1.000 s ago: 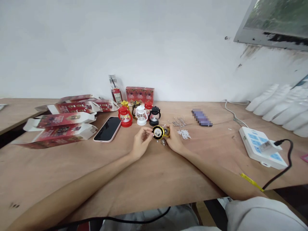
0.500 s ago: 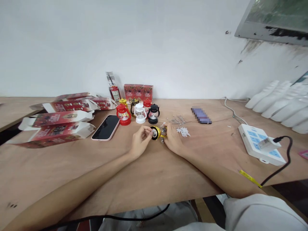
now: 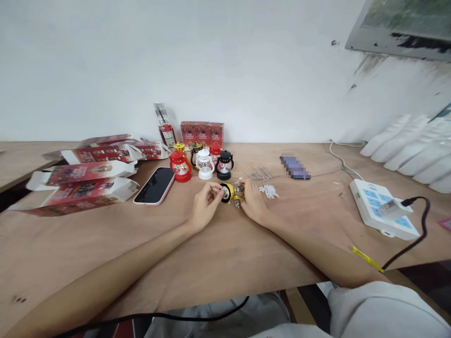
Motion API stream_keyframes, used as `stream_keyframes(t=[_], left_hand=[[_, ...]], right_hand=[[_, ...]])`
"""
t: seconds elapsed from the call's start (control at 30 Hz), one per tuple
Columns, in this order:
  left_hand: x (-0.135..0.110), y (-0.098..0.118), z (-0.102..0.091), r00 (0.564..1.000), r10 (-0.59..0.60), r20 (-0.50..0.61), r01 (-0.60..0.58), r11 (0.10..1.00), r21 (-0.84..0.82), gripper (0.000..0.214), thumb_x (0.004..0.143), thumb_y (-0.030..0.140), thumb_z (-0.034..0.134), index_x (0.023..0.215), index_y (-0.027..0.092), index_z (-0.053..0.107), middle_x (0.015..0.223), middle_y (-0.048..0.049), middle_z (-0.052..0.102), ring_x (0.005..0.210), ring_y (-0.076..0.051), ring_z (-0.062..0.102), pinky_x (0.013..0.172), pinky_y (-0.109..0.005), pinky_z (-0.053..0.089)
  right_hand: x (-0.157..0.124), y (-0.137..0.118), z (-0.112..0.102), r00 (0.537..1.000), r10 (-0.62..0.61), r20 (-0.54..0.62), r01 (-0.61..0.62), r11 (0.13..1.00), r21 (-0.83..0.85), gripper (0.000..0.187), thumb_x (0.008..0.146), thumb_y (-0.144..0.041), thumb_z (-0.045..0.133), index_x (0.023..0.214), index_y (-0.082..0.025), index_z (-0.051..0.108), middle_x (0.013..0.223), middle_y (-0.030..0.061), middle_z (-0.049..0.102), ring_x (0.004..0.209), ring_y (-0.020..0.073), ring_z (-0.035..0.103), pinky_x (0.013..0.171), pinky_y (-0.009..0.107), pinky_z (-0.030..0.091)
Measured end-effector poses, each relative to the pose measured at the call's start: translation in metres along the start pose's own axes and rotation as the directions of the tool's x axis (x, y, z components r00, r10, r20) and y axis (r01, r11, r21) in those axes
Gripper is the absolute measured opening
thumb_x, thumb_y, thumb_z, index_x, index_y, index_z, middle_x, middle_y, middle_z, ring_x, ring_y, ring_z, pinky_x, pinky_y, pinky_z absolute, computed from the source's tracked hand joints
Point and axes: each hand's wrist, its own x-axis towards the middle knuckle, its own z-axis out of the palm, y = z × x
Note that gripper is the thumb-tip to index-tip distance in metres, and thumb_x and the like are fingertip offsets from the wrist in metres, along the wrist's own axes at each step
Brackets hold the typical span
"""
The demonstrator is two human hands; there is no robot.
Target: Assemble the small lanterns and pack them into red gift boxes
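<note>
A small yellow and black toy lantern (image 3: 230, 192) lies on its side between both my hands, just above the wooden table (image 3: 225, 244). My right hand (image 3: 254, 203) grips its body from the right. My left hand (image 3: 205, 206) pinches at its round base with fingertips. Behind them stand several small lanterns: a red lantern (image 3: 180, 167), a white lantern (image 3: 205, 165) and a black lantern (image 3: 224, 166).
A phone (image 3: 155, 186) lies screen-up to the left. Open red cartons (image 3: 81, 185) are piled at the far left, three red boxes (image 3: 202, 133) stand by the wall. Small metal parts (image 3: 262, 176) and white bits (image 3: 269, 191) lie right of my hands. A white power strip (image 3: 382, 214) sits at right.
The lantern has turned, so its round base faces me less. My left fingertips have closed in onto that base. The view has shifted slightly.
</note>
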Motion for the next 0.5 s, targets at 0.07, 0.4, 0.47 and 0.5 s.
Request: stream_keyframes(t=[0.07, 0.4, 0.47, 0.5], left_hand=[[0.0004, -0.0005, 0.0, 1.0, -0.01, -0.002, 0.01, 1.0, 0.019, 0.02, 0.084, 0.036, 0.057, 0.093, 0.018, 0.054, 0.076, 0.0001, 0.057, 0.067, -0.012, 0.052, 0.064, -0.023, 0.042], [0.0029, -0.0032, -0.0003, 0.994, 0.013, -0.111, -0.009, 0.999, 0.04, 0.013, 0.086, 0.032, 0.052, 0.089, 0.02, 0.048, 0.074, 0.003, 0.047, 0.067, -0.011, 0.045, 0.064, -0.022, 0.037], [0.0051, -0.0042, -0.0017, 0.995, -0.017, -0.102, 0.025, 0.997, 0.079, 0.01, 0.086, 0.029, 0.05, 0.089, 0.02, 0.048, 0.075, 0.0022, 0.049, 0.069, -0.012, 0.047, 0.066, -0.023, 0.038], [0.0063, -0.0051, -0.0023, 0.995, -0.036, -0.093, 0.045, 0.994, 0.096, 0.008, 0.086, 0.027, 0.049, 0.089, 0.02, 0.048, 0.076, 0.0021, 0.05, 0.069, -0.012, 0.048, 0.066, -0.023, 0.038]], right_hand=[[-0.0001, 0.0004, 0.0, 1.0, -0.001, 0.0, 0.001, 1.0, 0.005, 0.051, 0.061, 0.002, 0.04, 0.107, -0.018, 0.046, 0.107, 0.0117, 0.056, 0.104, 0.0276, 0.051, 0.091, 0.045, 0.044], [0.0032, -0.0011, -0.0026, 0.994, 0.111, -0.007, -0.107, 0.969, 0.22, 0.036, 0.07, -0.008, 0.049, 0.104, -0.019, 0.046, 0.106, 0.0105, 0.059, 0.1, 0.0255, 0.056, 0.087, 0.041, 0.045], [0.0052, -0.0013, -0.004, 0.984, 0.176, -0.009, -0.166, 0.942, 0.292, 0.032, 0.072, -0.012, 0.053, 0.102, -0.021, 0.047, 0.104, 0.0081, 0.061, 0.095, 0.0243, 0.057, 0.085, 0.04, 0.046], [0.0061, -0.0011, -0.0046, 0.978, 0.207, -0.013, -0.192, 0.927, 0.322, 0.031, 0.073, -0.014, 0.055, 0.101, -0.021, 0.047, 0.103, 0.007, 0.062, 0.094, 0.0237, 0.057, 0.084, 0.04, 0.045]])
